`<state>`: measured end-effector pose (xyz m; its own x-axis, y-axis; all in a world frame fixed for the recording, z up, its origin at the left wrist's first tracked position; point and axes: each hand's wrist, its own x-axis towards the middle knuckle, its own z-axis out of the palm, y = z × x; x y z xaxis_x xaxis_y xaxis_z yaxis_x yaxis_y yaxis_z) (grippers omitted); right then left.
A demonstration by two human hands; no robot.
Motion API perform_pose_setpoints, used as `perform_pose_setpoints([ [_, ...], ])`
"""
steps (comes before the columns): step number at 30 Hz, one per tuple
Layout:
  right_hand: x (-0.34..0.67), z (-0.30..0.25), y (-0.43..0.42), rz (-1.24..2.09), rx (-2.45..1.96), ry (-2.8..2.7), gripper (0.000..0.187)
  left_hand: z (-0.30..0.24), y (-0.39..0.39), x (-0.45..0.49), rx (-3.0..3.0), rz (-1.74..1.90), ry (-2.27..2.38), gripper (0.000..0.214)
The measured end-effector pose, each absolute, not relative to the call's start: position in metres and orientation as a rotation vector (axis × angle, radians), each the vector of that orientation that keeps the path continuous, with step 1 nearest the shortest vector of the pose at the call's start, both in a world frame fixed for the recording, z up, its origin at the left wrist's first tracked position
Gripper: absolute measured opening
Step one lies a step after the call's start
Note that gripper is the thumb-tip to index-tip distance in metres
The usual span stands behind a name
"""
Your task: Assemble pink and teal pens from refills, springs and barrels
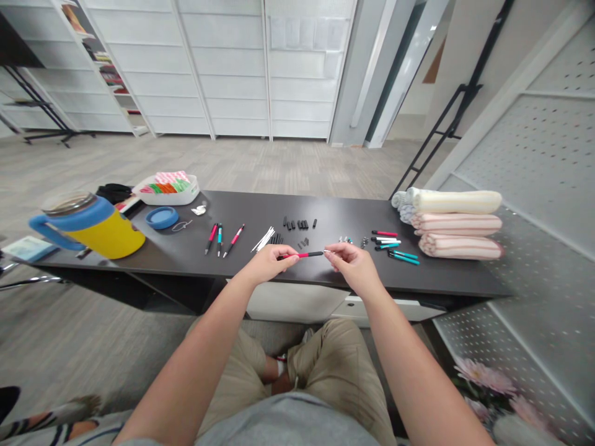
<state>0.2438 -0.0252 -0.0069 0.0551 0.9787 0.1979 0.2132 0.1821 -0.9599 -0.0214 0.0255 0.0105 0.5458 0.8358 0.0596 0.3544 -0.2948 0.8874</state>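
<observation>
In front of me, above the near edge of the dark table (pixel 223 214), a red and black pen (pixel 309 254) is held level. My left hand (pixel 267 263) is closed on its red end. My right hand (pixel 356 266) pinches a small silvery pen tip (pixel 326 251) at the black end; whether it is joined to the barrel I cannot tell. Beyond my left hand lie white refill sticks (pixel 264 238) and thin dark pieces (pixel 276 239). Short black grips (pixel 297 224) are further back. Small parts (pixel 346 240), partly hidden, lie behind my right hand.
Several pens (pixel 220 240) lie left; red, white and teal barrels (pixel 385 240) lie right. A yellow and blue mug (pixel 100 226), blue lid (pixel 162 217) and white basket (pixel 170 197) stand at left. Rolled towels (pixel 458 223) are stacked at right, near a perforated panel (pixel 543 186).
</observation>
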Motion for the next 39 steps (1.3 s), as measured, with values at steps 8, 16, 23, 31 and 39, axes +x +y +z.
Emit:
perform_pose_setpoints([
  [8,0.249,-0.016,-0.028,0.911,-1.2,-1.345,0.037,0.013,0.028,-0.022,1.915,0.703,0.997,0.036],
  [16,0.247,-0.016,-0.029,0.967,-1.225,-1.376,0.039,0.009,0.028,-0.02,1.99,0.701,0.991,0.03],
  [23,0.245,-0.014,-0.029,0.959,-1.317,-1.469,0.038,0.009,0.027,-0.02,2.017,0.696,1.007,0.029],
  [31,0.24,-0.011,-0.03,0.825,-1.484,-1.528,0.04,0.01,0.026,-0.018,1.986,0.727,0.966,0.028],
  [39,0.235,-0.009,-0.03,0.579,-1.564,-1.708,0.041,0.009,0.025,-0.017,2.047,0.783,0.932,0.028],
])
